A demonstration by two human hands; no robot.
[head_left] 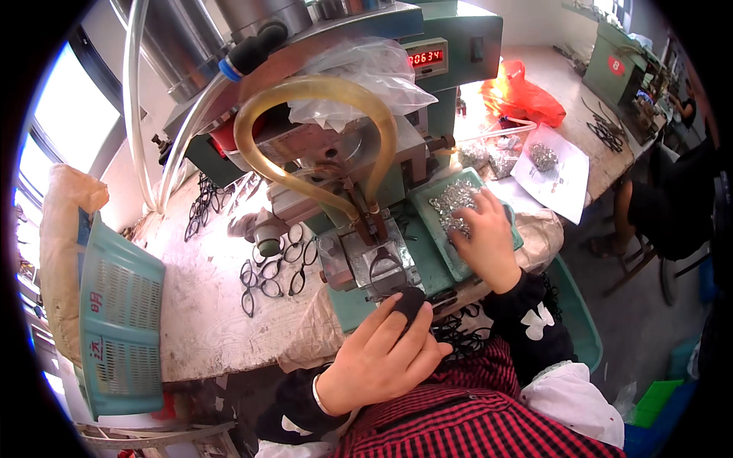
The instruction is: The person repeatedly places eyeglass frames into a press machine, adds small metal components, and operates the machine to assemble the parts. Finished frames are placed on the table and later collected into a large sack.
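Observation:
My left hand is closed at the front of a press-like machine, gripping a dark eyeglass frame. One rim of the eyeglass frame lies over the metal fixture plate, below two thin prongs. A black cover-like piece sits at my left fingertips, hiding part of the grip. To the right, my right hand reaches over a green tray of small shiny metal parts. Its fingers are bent and apart, with the tips at the parts. No piece shows between them.
Several black eyeglass frames lie left of the machine, near a teal basket. A yellowish hose loops overhead. Right are a red plastic bag and white paper. A green bin stands below; another person sits far right.

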